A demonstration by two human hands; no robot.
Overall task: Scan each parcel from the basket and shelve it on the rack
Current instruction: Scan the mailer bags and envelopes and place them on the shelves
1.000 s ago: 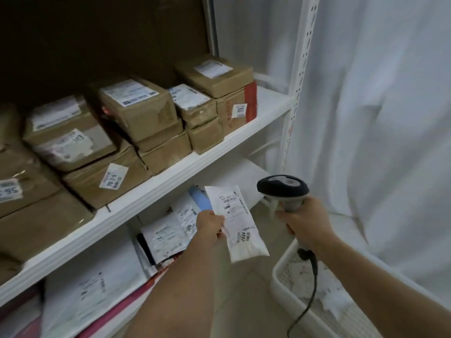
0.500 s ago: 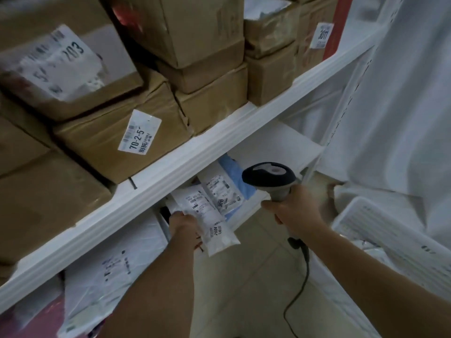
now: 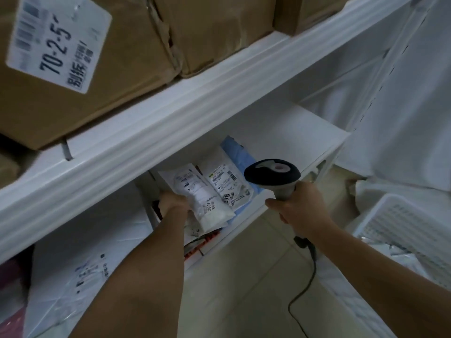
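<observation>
My left hand (image 3: 173, 203) grips a small white bagged parcel (image 3: 202, 193) with a printed label, reaching under the upper shelf board (image 3: 170, 111) onto the lower shelf (image 3: 288, 140) of the white rack. The parcel lies against another white labelled parcel (image 3: 227, 184) and a blue one (image 3: 240, 152) on that shelf. My right hand (image 3: 300, 203) holds a black and grey barcode scanner (image 3: 272, 175) by its handle, just right of the parcels; its cable (image 3: 305, 284) hangs down. The white basket (image 3: 400, 223) stands at the right with parcels inside.
Brown cardboard boxes (image 3: 97, 57) with stickers fill the upper shelf. A large white bagged parcel (image 3: 80, 269) and red-edged packets (image 3: 205, 242) lie at the lower left. A white curtain (image 3: 402, 93) hangs on the right. Beige tiled floor (image 3: 244, 289) shows below.
My left hand has carried the white parcel from in front of the rack in under the upper shelf onto the lower shelf. The view has dropped and moved closer. The scanner stays in my right hand.
</observation>
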